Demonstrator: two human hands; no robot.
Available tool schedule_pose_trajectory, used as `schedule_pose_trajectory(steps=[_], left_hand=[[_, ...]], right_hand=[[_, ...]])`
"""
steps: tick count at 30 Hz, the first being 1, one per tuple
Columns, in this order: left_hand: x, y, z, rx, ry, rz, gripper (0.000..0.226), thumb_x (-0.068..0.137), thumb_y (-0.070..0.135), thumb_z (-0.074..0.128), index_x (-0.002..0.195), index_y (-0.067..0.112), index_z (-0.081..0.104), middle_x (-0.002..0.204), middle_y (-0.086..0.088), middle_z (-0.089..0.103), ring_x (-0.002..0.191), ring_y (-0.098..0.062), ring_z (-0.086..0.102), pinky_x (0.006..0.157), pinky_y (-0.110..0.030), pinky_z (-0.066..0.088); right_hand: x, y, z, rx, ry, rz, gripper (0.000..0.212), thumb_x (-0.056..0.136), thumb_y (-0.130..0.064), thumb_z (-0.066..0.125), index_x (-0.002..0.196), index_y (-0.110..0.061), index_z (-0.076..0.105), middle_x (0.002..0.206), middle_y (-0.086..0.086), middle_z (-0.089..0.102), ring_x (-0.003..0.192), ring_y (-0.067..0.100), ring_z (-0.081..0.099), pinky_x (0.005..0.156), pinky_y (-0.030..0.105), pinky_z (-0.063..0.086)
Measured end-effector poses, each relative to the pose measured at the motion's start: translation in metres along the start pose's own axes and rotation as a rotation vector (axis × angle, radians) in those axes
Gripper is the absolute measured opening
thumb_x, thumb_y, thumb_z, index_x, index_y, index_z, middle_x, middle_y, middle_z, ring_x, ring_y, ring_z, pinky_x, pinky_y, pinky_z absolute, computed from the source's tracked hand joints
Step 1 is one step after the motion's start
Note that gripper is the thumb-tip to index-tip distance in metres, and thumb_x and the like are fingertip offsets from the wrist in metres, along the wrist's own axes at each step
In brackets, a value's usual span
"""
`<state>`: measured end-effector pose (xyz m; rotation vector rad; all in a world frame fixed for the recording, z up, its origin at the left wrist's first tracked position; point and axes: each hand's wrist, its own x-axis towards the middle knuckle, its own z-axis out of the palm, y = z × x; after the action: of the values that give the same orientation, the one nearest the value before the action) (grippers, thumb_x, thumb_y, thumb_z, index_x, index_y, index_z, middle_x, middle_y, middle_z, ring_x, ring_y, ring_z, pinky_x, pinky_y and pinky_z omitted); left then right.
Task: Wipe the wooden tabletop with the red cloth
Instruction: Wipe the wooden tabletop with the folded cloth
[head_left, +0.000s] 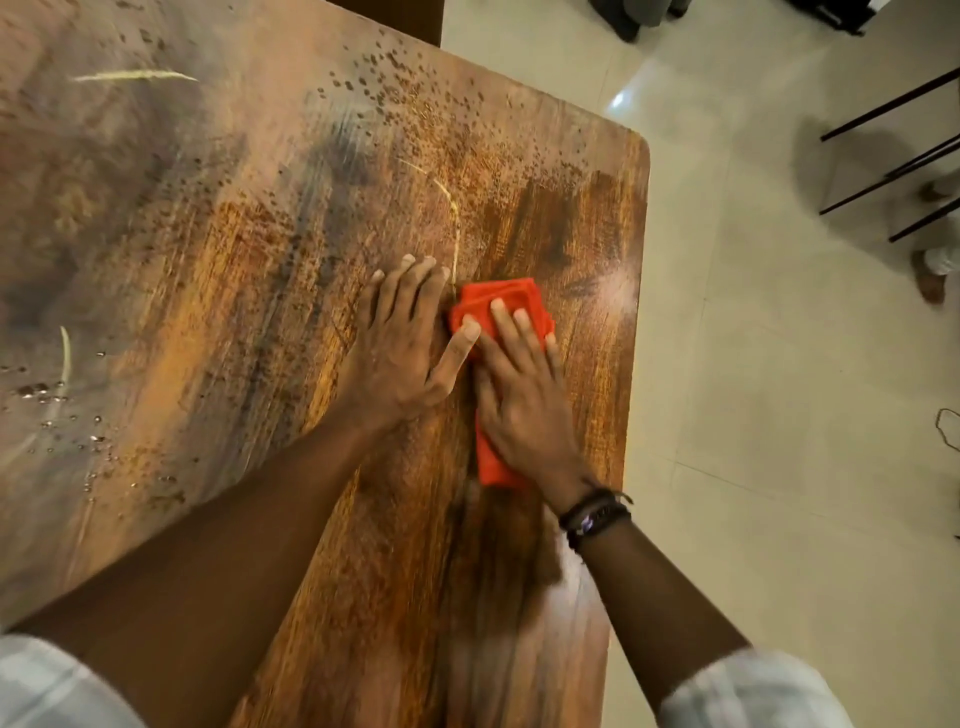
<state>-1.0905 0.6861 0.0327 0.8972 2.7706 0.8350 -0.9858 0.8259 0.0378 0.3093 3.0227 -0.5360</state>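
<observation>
A folded red cloth (511, 299) lies on the wooden tabletop (234, 270) near its right edge. My right hand (524, 395) lies flat on top of the cloth, fingers straight, pressing it down; a dark bracelet is on that wrist. My left hand (402, 345) rests flat on the wood just left of the cloth, fingers spread, its thumb touching the cloth's left edge. Much of the cloth is hidden under my right hand.
Water droplets (395, 78) speckle the far part of the tabletop and more droplets (62, 415) sit at the left. The table's rounded corner (641, 145) drops to a pale tiled floor (779, 364). Dark chair legs (893, 156) stand at the right.
</observation>
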Motion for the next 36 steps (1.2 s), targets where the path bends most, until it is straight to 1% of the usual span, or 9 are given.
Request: schedule_pose_trajectory(steps=[3, 8, 11, 16, 21, 24, 29, 32, 36], left_hand=[[0.000, -0.001, 0.002, 0.010, -0.003, -0.005, 0.078, 0.098, 0.061, 0.017, 0.149, 0.006, 0.035, 0.158, -0.012, 0.033, 0.151, -0.026, 0.020, 0.124, -0.050, 0.011], [0.001, -0.001, 0.005, -0.010, -0.002, -0.019, 0.072, 0.099, 0.056, 0.019, 0.151, 0.009, 0.033, 0.160, -0.010, 0.030, 0.152, -0.022, 0.015, 0.125, -0.046, 0.006], [0.000, 0.000, 0.005, 0.016, -0.007, -0.020, 0.070, 0.100, 0.054, 0.020, 0.151, 0.008, 0.034, 0.160, -0.010, 0.031, 0.152, -0.022, 0.016, 0.125, -0.046, 0.006], [0.001, -0.001, 0.005, 0.072, -0.010, -0.030, 0.069, 0.101, 0.054, 0.021, 0.150, 0.007, 0.036, 0.158, -0.011, 0.034, 0.151, -0.024, 0.021, 0.125, -0.046, 0.009], [0.002, -0.002, 0.005, 0.108, -0.009, -0.028, 0.068, 0.101, 0.053, 0.023, 0.148, 0.006, 0.040, 0.157, -0.011, 0.036, 0.150, -0.026, 0.024, 0.125, -0.046, 0.010], [0.002, -0.002, 0.005, 0.092, -0.009, -0.044, 0.067, 0.101, 0.052, 0.025, 0.147, 0.006, 0.040, 0.157, -0.012, 0.037, 0.150, -0.026, 0.024, 0.124, -0.046, 0.010], [0.003, -0.001, 0.006, 0.092, 0.002, -0.041, 0.065, 0.101, 0.049, 0.028, 0.147, 0.006, 0.041, 0.156, -0.013, 0.038, 0.149, -0.028, 0.026, 0.124, -0.046, 0.011], [0.002, -0.002, 0.006, 0.089, 0.010, -0.038, 0.064, 0.101, 0.049, 0.028, 0.147, 0.007, 0.042, 0.156, -0.013, 0.038, 0.149, -0.028, 0.026, 0.124, -0.047, 0.012], [0.002, -0.003, 0.007, 0.099, 0.006, -0.037, 0.063, 0.101, 0.048, 0.028, 0.146, 0.007, 0.043, 0.156, -0.012, 0.039, 0.149, -0.028, 0.027, 0.123, -0.050, 0.016]], right_hand=[[0.081, 0.020, -0.011, 0.020, 0.065, 0.095, 0.052, 0.104, -0.038, 0.029, 0.156, -0.033, 0.028, 0.167, -0.002, 0.018, 0.155, 0.019, 0.009, 0.126, 0.048, 0.004], [0.188, 0.040, -0.028, 0.010, 0.061, 0.193, 0.051, 0.107, -0.037, 0.029, 0.158, -0.033, 0.021, 0.168, -0.001, 0.011, 0.156, 0.021, 0.004, 0.125, 0.051, 0.002], [0.184, 0.037, -0.027, 0.020, 0.063, 0.190, 0.052, 0.108, -0.036, 0.029, 0.158, -0.032, 0.019, 0.168, -0.002, 0.009, 0.156, 0.021, 0.002, 0.125, 0.049, -0.001], [0.086, 0.020, -0.015, 0.039, 0.092, 0.098, 0.053, 0.106, -0.036, 0.029, 0.158, -0.033, 0.021, 0.168, -0.003, 0.013, 0.156, 0.017, 0.006, 0.126, 0.045, 0.000], [0.031, 0.057, -0.021, -0.013, 0.081, 0.124, 0.053, 0.104, -0.042, 0.024, 0.157, -0.036, 0.023, 0.166, -0.007, 0.016, 0.155, 0.013, 0.008, 0.126, 0.043, 0.005], [0.059, 0.090, -0.035, 0.017, 0.131, 0.211, 0.055, 0.103, -0.042, 0.026, 0.157, -0.034, 0.024, 0.167, -0.003, 0.016, 0.155, 0.017, 0.008, 0.125, 0.046, 0.006], [0.174, 0.141, -0.059, 0.047, 0.171, 0.339, 0.058, 0.103, -0.043, 0.023, 0.158, -0.025, 0.026, 0.167, 0.007, 0.016, 0.155, 0.028, 0.010, 0.124, 0.051, 0.010], [0.238, 0.131, -0.067, 0.017, 0.110, 0.375, 0.054, 0.108, -0.039, 0.026, 0.159, -0.028, 0.017, 0.168, 0.005, 0.007, 0.156, 0.026, 0.003, 0.125, 0.051, 0.001], [0.267, 0.082, -0.058, 0.018, 0.050, 0.264, 0.054, 0.109, -0.039, 0.022, 0.160, -0.028, 0.010, 0.169, 0.003, 0.002, 0.156, 0.023, -0.002, 0.125, 0.049, -0.007]])
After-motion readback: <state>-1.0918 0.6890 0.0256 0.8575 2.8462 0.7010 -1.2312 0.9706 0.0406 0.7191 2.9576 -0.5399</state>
